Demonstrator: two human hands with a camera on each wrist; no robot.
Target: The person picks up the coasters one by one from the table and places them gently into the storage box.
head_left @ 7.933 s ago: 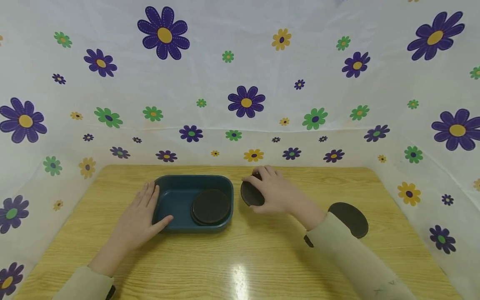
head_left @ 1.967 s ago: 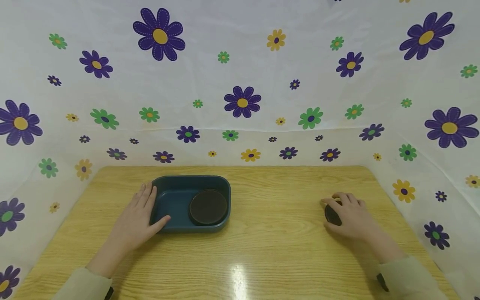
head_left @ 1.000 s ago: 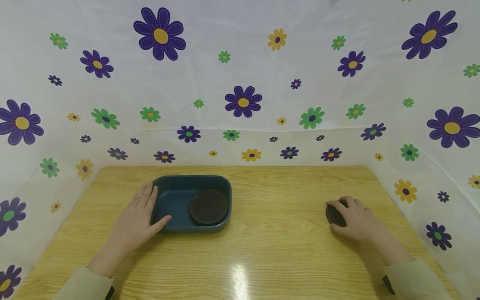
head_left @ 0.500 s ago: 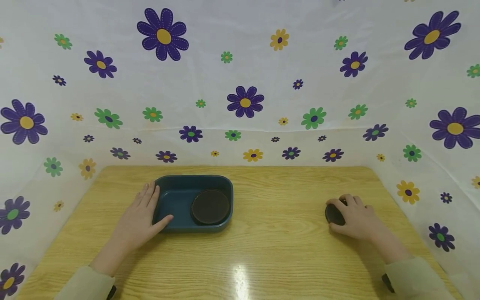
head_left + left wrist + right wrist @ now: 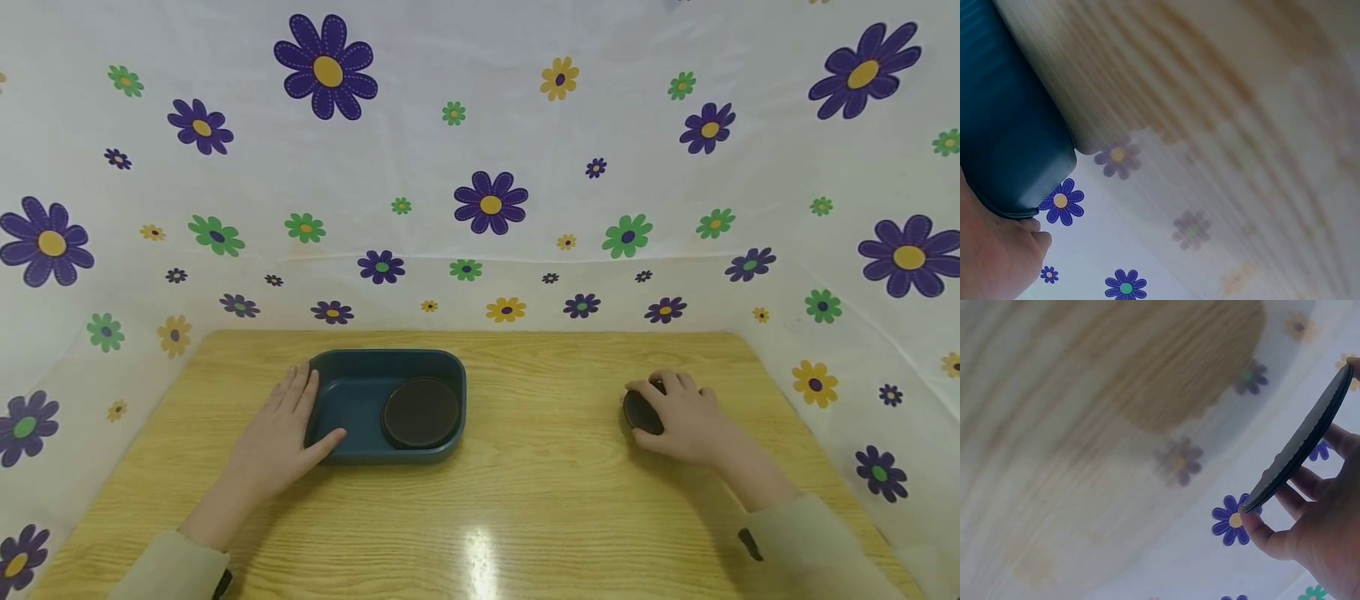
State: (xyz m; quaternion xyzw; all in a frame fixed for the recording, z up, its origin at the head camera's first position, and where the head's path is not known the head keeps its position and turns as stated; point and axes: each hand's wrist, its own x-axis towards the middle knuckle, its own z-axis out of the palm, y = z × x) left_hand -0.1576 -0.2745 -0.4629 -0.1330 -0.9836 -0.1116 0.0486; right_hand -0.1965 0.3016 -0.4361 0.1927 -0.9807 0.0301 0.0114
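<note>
A black round coaster hangs at an angle in my right hand, right of the tray and close over the table. The right wrist view shows the thumb and fingertips pinching the coaster by its edge, its pale underside facing the camera. My left hand rests at the left end of a dark blue tray, its straight fingers along the wall and the thumb stretched over the front rim. Another black coaster lies flat inside, in the tray's right half; what lies under it is hidden.
The tray and hands are over a wooden table. A white cloth printed with purple, green and yellow flowers hangs behind it and along both sides. A bright glare spot shows near the table's front.
Over the last half second my right hand has lifted the coaster from the table's right side and moved left and slightly back with it. My left hand and the tray stay put.
</note>
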